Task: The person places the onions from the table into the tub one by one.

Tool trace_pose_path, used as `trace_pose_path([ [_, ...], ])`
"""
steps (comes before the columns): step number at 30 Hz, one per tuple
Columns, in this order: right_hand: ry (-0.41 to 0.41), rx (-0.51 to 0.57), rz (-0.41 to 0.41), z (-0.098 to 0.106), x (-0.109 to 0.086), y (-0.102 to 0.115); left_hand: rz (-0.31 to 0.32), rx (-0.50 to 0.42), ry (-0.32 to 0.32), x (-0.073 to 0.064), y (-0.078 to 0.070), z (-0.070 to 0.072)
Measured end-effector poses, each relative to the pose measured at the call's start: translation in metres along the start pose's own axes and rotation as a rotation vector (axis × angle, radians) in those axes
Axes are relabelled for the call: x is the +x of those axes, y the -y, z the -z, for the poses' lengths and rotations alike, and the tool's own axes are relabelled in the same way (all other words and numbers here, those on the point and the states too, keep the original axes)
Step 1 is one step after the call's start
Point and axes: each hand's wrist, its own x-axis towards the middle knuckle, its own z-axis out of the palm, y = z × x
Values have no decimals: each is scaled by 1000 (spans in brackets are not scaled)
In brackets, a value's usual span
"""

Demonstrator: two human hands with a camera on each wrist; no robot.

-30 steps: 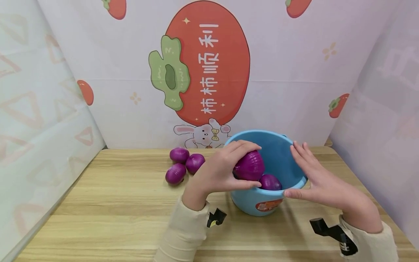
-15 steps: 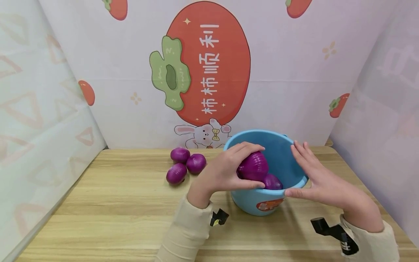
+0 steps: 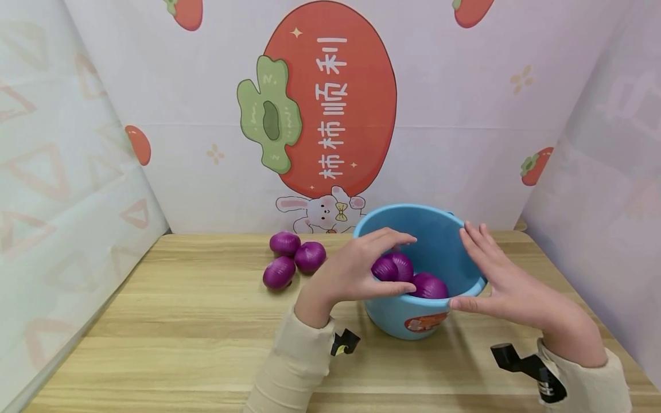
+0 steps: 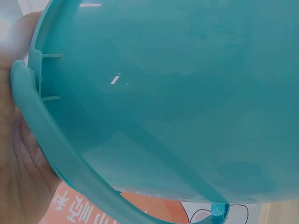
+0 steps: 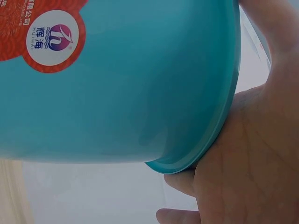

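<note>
A light blue plastic bucket (image 3: 397,324) stands on the table, tilted slightly in the head view, with purple onions (image 3: 431,286) inside. My left hand (image 3: 353,267) reaches over its left rim, thumb and fingers spread apart and holding nothing. Beneath those fingers more onions (image 3: 400,265) show in the bucket. On the other side my right hand (image 3: 508,287) rests against the right rim, its thumb at the front and its straight fingers farther back. The left wrist view shows the bucket's wall (image 4: 163,93) and its hanging handle (image 4: 70,154) close up.
Three purple onions (image 3: 310,257) lie grouped on the wooden table (image 3: 181,321), left of the bucket. A printed white backdrop (image 3: 439,103) rises behind the table, with pale side panels (image 3: 67,172) at left and right.
My left hand has let go of the large onion it held, which now lies among the others in the bucket. My right hand has stayed at the rim.
</note>
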Motion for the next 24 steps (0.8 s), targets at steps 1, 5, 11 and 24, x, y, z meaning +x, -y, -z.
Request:
trace_pose_path([
  [1,1,-1,-1,0,0,0,0,2,0,0,0,0],
  [5,5,3,1,-2,0,-1,3,21,-1,-2,-2,0],
  [11,4,3,4,-3,0,-1,11,81,-9,-5,-7,2],
  [24,-2,-10,12,-1,1,-2,64,172,3,-8,-10,8],
])
